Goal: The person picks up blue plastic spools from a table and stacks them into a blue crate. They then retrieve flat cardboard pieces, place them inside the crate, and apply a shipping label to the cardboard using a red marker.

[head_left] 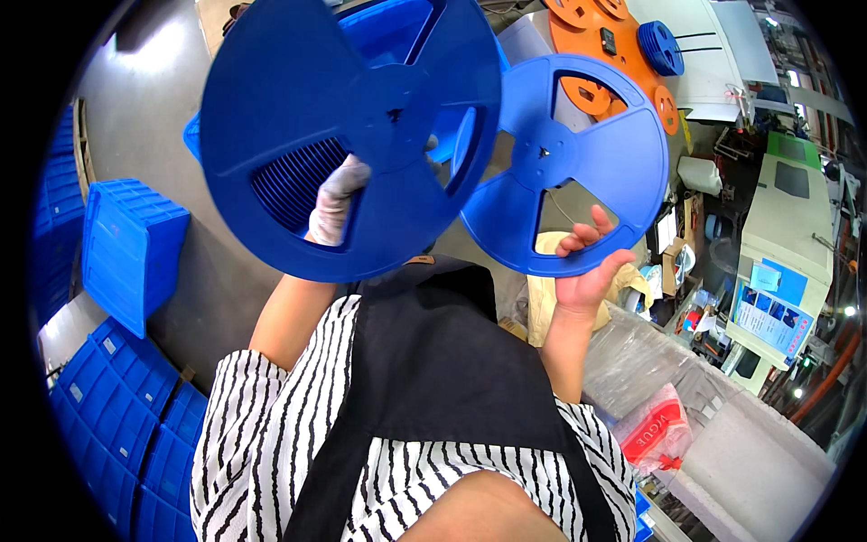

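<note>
Well, your left hand [338, 200] clamps the upper-left stack [361, 117], but the upper-right reel [548, 149] could slip because your right hand [587, 273] is spread loosely at its rim.

Dk-blue reel stack [397, 113], wedge cutouts, face twd cam, upper ctr-L; brighter blue reel [542, 149] w/ 3 cutouts, just R, L edge partly overlapped.

Left blue reel [388, 99] cropped at top edge
It partly hides the left hand [339, 199]; the poster's [772, 321] print, at right, is illegible.
</note>
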A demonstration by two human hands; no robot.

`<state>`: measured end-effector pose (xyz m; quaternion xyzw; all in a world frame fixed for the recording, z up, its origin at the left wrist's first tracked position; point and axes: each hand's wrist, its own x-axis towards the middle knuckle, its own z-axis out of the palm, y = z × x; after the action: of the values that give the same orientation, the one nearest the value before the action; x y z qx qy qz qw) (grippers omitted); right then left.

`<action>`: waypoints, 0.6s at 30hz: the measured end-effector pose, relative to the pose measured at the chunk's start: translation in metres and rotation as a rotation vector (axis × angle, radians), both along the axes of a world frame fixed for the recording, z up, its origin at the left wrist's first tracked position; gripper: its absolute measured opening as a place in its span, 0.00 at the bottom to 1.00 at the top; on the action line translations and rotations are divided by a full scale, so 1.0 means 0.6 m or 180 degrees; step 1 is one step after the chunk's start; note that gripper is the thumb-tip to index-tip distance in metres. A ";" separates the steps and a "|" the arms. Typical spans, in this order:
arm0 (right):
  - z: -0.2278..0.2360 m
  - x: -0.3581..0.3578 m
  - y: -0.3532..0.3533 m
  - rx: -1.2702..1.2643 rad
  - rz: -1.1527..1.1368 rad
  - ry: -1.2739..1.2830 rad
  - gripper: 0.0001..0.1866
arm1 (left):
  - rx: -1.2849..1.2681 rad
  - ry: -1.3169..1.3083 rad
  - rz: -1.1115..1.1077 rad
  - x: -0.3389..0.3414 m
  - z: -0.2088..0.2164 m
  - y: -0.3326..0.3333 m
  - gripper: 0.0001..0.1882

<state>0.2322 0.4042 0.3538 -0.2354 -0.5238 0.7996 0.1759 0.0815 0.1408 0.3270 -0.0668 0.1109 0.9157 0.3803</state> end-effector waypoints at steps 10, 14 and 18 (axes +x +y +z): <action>-0.007 0.016 0.021 -0.0109 -0.0397 -0.0026 0.47 | 0.1604 -0.0085 -0.0053 0.024 -0.065 -0.014 0.39; -0.014 0.019 0.021 -0.0328 -0.0450 0.0147 0.44 | 0.1559 -0.0251 -0.0010 0.022 -0.063 -0.036 0.36; -0.021 0.042 0.050 -0.0731 0.0010 0.0721 0.39 | 0.1703 -0.0498 0.0017 0.030 -0.053 -0.050 0.31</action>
<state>0.2575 0.4345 0.3415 -0.1615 -0.4061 0.8759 0.2045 0.0996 0.1110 0.2951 -0.0348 -0.1647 0.9055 0.3894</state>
